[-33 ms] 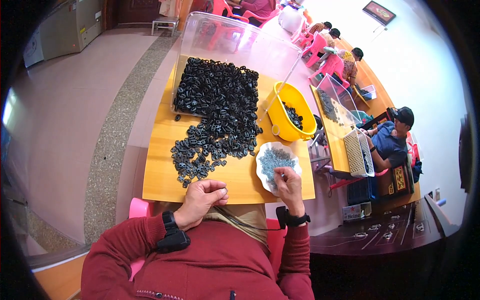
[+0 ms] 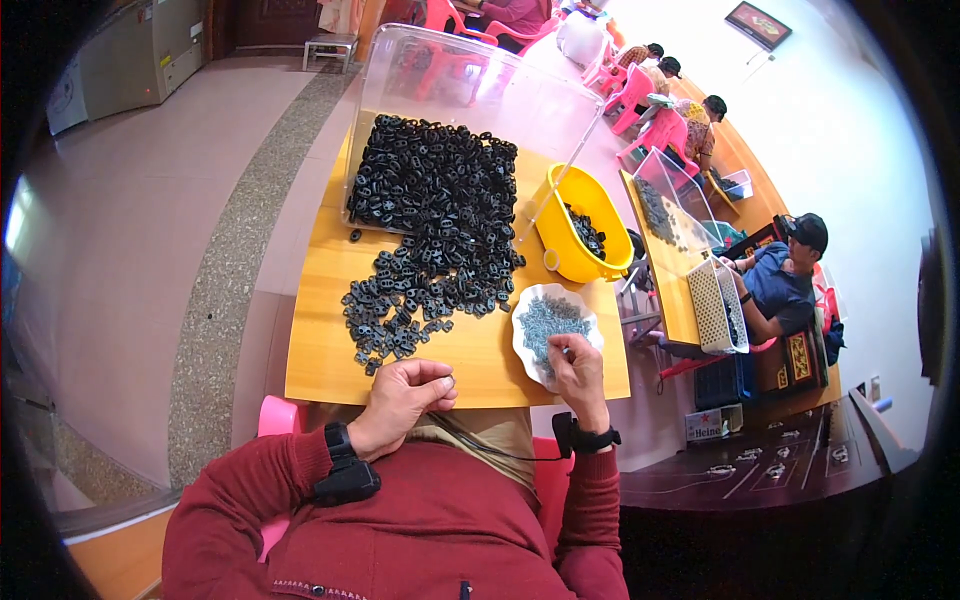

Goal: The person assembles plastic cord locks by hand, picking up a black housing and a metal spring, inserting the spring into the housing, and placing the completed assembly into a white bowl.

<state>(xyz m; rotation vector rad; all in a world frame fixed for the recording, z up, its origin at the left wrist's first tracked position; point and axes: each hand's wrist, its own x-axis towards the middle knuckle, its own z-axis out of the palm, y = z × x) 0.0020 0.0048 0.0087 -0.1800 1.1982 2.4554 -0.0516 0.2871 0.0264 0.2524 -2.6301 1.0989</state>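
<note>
While right hand (image 2: 578, 372) picks in the plate (image 2: 522, 330) of small grey metal pieces (image 2: 548, 318) | fingers pinched together, catch unclear | left hand (image 2: 405, 395) curled shut on one small piece | pieces judged light, stiff, slippery; pinch at edges.

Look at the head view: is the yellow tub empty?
No. The yellow tub holds a small heap of black pieces against its inner wall.

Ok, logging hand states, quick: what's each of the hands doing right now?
Left hand: curled closed at the table edge; whether it holds anything cannot be told.
Right hand: fingers pinched in the plate of small grey parts.
</note>
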